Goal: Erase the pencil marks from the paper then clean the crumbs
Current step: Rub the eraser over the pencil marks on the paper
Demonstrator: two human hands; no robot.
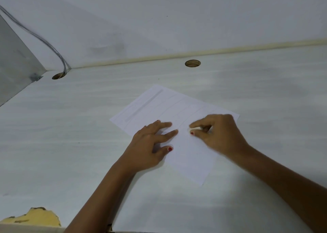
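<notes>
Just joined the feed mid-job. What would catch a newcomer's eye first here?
The two hands meeting on the white paper: the left hand presses flat on its near-left edge, the right hand pinches what looks like a small white eraser against the sheet. Next, the chipped yellow patch on the near-left edge of the desk and a cable hole by the back wall.

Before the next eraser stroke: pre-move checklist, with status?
1. Paper flat on desk: ok.
2. Left hand pressing paper down, fingers straight: ok.
3. Right hand pinching eraser: ok, though blurred.
4. Eraser touching paper: cannot tell.
5. Marks gone: not ok, faint lines show on the far half.
6. Crumbs present: cannot tell, too small.
</notes>
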